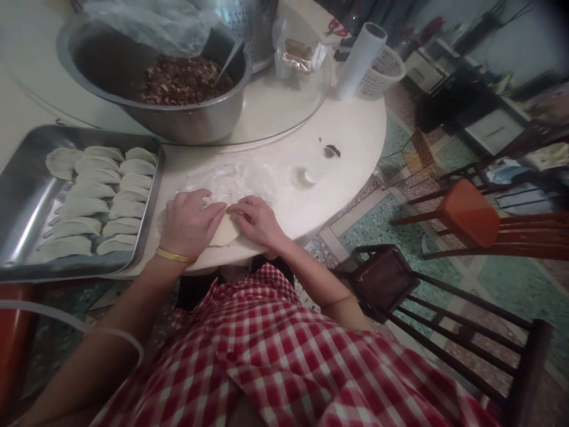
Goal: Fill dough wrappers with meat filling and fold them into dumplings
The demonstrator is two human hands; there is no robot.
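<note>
My left hand [189, 222] and my right hand [258, 220] meet at the near edge of a round white table [355, 127]. Between them lies a pale round dumpling wrapper [223, 232], and the fingers of both hands are curled and pinching it. A gold bangle circles my left wrist. Left of my hands, a metal tray [26, 196] holds several folded dumplings [100, 198] in rows. Behind them stands a large steel bowl [178, 121] of dark minced filling [180, 80] with a spoon handle sticking out.
A glass turntable [275, 110] carries the bowl, a plastic bag and a packet. A white roll [360, 59] and white basket [384, 71] stand at the far edge. Dark wooden chairs [444, 308] and an orange stool [469, 210] stand right of me on the tiled floor.
</note>
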